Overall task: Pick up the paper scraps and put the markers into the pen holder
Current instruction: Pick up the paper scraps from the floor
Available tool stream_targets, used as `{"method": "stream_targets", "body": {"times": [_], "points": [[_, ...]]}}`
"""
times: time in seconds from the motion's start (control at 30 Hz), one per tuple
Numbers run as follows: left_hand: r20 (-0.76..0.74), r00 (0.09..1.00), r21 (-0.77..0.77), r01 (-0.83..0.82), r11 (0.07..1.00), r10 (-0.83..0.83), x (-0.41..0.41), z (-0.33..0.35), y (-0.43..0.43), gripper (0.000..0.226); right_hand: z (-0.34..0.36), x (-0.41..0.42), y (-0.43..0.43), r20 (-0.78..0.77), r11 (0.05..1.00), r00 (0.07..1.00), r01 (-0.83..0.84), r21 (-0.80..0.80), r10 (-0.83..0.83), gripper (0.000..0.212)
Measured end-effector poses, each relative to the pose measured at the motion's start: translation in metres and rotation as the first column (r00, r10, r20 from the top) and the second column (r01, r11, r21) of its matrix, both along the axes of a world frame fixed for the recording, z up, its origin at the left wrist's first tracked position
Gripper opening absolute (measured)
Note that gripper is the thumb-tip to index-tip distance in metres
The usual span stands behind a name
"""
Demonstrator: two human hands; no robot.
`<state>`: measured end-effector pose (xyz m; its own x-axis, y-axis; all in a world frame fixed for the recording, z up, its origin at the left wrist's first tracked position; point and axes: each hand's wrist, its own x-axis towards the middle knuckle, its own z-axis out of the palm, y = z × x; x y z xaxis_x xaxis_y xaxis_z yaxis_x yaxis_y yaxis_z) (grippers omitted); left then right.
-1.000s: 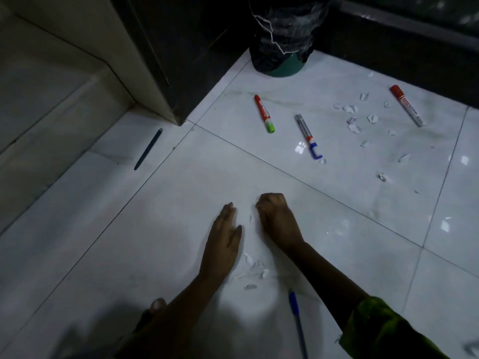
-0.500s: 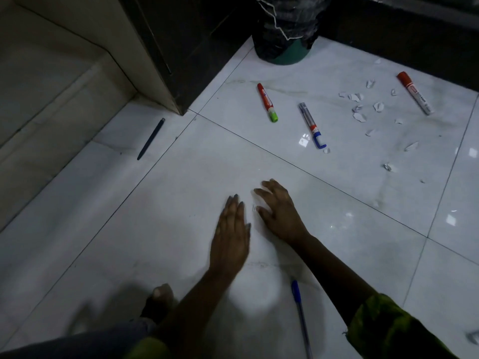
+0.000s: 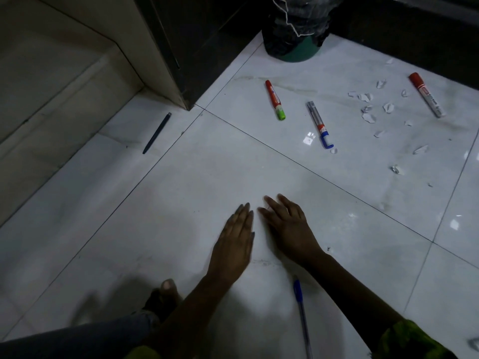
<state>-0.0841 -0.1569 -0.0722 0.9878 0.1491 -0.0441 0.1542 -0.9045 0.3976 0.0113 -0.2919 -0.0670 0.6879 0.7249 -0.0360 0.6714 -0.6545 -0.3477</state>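
Paper scraps [image 3: 368, 117] | left hand [image 3: 233, 242] flat, right hand [image 3: 290, 229] spread, nothing held | risk: thin bits are pushed along floor [image 3: 207, 182], not lifted

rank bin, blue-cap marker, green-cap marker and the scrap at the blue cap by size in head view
1. bin, though cropped at the top
2. blue-cap marker
3. green-cap marker, slightly shorter but farther away, so unsure
4. scrap

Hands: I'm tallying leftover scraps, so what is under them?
The left hand and right hand lie flat, fingers straight, on the floor tile. Only tile shows at their edges; whatever lies beneath the palms is covered.
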Motion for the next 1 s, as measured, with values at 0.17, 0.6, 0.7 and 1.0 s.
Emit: {"method": "stream_targets", "body": {"times": [0.17,0.6,0.7,1.0], "points": [[0.016,1.0,0.043,-0.013,0.999,0.012,-0.024,-0.001,0.002,0.044,-0.002,-0.004,-0.006,-0.015,1.0,1.0,-0.005,-0.006,0.005,0.049],[0.106,0.993,0.018,-0.061,0.998,0.059,-0.036,-0.003,0.006,0.066,0.012,-0.01,-0.016,-0.074,1.0,0.997,-0.017,0.027,0.019,0.054],[0.116,0.991,-0.014,-0.068,0.998,0.069,-0.024,-0.004,0.011,0.056,0.003,-0.008,-0.021,0.005,0.997,0.998,-0.062,0.044,0.062,0.049],[0.043,0.972,-0.321,-0.206,0.924,0.232,0.004,0.002,0.018,0.021,0.008,0.009,-0.006,-0.101,0.989,0.993,0.07,0.127,-0.058,0.011]]}}
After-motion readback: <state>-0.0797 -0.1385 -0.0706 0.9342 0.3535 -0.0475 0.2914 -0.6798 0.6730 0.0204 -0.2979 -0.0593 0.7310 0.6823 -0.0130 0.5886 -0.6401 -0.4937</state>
